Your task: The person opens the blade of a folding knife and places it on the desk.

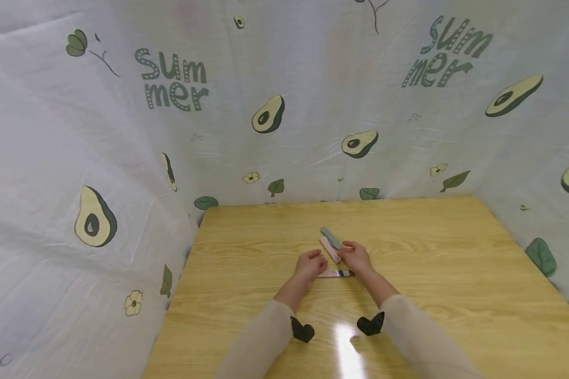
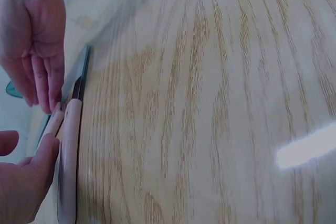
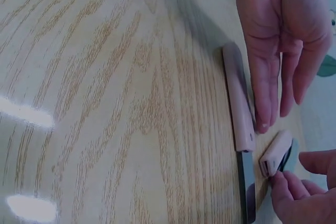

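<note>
Nearest the person lies a knife with a pink handle (image 3: pixel 239 98), its blade (image 3: pixel 247 187) extended to the right. Behind it, at a slant, is a folded pink-handled piece (image 1: pixel 330 249) that looks like a folding knife. A grey-green one (image 1: pixel 331 237) lies against its far side. My right hand (image 1: pixel 355 256) touches the near end of the folded pink piece with its fingertips, the thumb held apart in the right wrist view. Beside the pink handle, my left hand (image 1: pixel 311 264) hovers low with loosely extended fingers, their tips close to the handle in the right wrist view.
All of this is on a light wooden table (image 1: pixel 246 237). A white cloth printed with avocados (image 1: pixel 267 113) and leaves hangs along the back and both sides. Glare (image 1: pixel 348 350) shines on the near tabletop.
</note>
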The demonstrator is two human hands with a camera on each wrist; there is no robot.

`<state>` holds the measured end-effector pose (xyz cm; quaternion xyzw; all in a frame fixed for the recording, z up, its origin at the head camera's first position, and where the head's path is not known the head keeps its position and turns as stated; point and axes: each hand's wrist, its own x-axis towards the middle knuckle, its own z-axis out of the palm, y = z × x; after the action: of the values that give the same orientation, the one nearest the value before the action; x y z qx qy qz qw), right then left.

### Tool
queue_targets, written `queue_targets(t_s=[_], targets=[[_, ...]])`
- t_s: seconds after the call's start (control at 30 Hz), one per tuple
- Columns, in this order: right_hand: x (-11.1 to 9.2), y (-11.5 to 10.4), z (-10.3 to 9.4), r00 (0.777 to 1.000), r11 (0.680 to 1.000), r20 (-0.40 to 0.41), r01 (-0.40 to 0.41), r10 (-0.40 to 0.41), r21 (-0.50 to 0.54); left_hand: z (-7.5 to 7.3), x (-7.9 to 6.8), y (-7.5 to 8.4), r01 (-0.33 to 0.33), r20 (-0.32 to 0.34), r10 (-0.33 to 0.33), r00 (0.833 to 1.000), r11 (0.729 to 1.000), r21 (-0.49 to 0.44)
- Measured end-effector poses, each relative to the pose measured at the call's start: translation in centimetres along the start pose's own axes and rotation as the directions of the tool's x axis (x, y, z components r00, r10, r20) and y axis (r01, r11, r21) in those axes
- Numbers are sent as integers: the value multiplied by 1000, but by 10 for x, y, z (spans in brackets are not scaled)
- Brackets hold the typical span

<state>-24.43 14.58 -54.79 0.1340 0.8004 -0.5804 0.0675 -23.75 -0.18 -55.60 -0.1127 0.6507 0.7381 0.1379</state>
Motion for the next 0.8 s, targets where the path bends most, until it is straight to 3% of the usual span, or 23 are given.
queue_targets(t_s=[0.33, 0.8], targets=[[1, 1, 5, 999, 998, -11, 35, -35, 51, 13, -2, 4, 59, 8, -60, 998, 998, 31], [0, -3, 10, 1000, 1000, -5, -6, 6, -27, 16, -5, 3, 41, 14, -41, 999, 999, 35]])
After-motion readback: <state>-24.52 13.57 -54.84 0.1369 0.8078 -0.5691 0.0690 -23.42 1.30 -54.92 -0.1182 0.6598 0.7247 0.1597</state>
